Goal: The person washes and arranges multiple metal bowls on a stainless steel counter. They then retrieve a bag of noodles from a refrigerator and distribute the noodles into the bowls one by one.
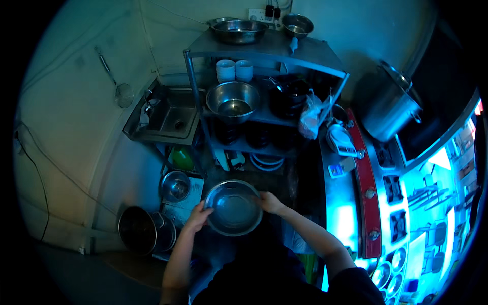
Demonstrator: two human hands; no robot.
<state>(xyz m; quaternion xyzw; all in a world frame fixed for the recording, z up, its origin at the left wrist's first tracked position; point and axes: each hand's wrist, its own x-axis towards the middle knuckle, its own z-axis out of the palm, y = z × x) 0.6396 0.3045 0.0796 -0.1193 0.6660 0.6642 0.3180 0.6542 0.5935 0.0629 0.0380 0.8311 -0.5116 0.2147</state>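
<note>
A round, shallow metal basin (233, 209) is held up in front of my body, its open side facing me. My left hand (197, 217) grips the left rim, with the thumb over the edge. On the opposite side my right hand (270, 202) has hold of the rim. No food shows in the basin; its inner wall looks smooth in the dim light. Beyond it stands a metal shelf rack (263, 49), with a deep steel bowl (232, 101) on its middle level.
Left of the rack is a steel sink (177, 114). A small metal bowl (175, 186) and a large pot (138, 230) sit low at my left. Along my right runs a gas range with a red front panel (368, 171), a tall stockpot (390, 106) at its far end.
</note>
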